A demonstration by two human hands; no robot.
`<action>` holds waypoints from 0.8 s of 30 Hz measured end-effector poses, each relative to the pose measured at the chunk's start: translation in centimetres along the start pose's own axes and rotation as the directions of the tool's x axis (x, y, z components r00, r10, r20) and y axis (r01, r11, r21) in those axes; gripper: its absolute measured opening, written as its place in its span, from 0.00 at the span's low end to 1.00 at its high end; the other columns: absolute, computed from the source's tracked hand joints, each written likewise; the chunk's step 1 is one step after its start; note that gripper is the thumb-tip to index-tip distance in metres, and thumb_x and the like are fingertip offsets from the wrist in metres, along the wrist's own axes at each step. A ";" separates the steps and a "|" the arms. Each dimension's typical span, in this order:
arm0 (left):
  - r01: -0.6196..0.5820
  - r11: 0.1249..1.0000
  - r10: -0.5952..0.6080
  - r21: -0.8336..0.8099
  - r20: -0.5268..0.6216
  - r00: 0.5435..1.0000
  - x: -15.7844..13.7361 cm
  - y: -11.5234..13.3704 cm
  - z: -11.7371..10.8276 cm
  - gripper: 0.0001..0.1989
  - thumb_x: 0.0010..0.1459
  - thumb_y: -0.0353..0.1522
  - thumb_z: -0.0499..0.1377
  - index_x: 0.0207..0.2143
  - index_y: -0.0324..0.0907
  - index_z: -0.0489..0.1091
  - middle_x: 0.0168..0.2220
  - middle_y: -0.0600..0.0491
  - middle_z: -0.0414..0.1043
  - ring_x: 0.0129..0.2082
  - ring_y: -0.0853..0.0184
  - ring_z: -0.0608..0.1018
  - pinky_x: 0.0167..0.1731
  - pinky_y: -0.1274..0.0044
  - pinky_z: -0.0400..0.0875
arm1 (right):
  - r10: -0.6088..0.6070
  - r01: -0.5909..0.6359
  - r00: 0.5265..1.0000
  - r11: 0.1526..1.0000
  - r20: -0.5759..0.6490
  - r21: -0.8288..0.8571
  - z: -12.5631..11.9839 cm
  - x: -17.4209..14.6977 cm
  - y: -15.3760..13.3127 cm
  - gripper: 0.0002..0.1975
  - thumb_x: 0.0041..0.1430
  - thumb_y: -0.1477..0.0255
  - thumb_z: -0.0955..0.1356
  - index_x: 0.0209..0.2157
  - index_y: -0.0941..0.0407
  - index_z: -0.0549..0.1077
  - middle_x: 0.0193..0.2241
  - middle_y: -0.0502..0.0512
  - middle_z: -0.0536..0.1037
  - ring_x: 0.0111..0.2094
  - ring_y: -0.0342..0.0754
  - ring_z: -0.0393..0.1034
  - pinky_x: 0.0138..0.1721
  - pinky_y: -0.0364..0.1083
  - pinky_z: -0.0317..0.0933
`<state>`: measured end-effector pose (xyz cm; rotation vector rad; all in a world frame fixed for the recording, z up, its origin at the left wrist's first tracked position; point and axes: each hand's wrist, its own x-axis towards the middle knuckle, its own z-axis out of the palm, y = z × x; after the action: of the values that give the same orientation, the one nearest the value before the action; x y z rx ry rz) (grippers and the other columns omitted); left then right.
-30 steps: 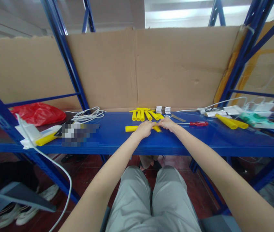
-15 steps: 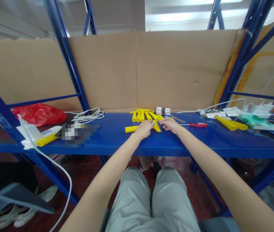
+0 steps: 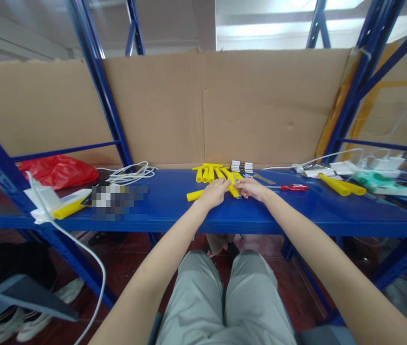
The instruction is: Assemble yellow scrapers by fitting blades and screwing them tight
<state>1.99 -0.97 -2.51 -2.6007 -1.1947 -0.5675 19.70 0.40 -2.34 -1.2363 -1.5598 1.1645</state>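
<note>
Now closer, R hand [image 3: 254, 189] pinching metal strip [image 3: 235, 180], L hand [image 3: 214, 193] still gripping yellow tool [image 3: 195, 195]

The premises present as a workshop, apparently a small assembly station: a blue metal worktop [image 3: 167, 203] stands within bolt-together rack posts [image 3: 98, 91], backed by plain cardboard sheets [image 3: 261, 105]. Supporting evidence comprises a red-handled screwdriver [image 3: 294, 187], a row of like yellow tubes [image 3: 205, 174] and coiled white cable [image 3: 136, 175] on the surface. A dark red tiled floor [image 3: 126, 266] and another person's shoes [image 3: 32, 327] at left indicate a shared workplace.
</note>
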 end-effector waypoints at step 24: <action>0.118 0.993 -0.118 0.008 0.088 0.989 -0.2 0.2 0.2 0.21 0.64 0.32 0.50 0.59 0.44 0.63 0.57 0.44 0.67 0.55 0.58 0.72 0.52 0.71 0.66 | -0.061 -0.238 0.954 0.434 -0.292 -0.869 -4.6 1.6 1.8 0.25 0.61 0.75 0.55 0.57 0.52 0.68 0.60 0.59 0.66 0.60 0.58 0.58 0.58 0.64 0.50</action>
<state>2.08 -1.16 -2.74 -2.5907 -1.3832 -0.4760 24.20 2.92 -2.85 -2.0830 -1.9540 0.0300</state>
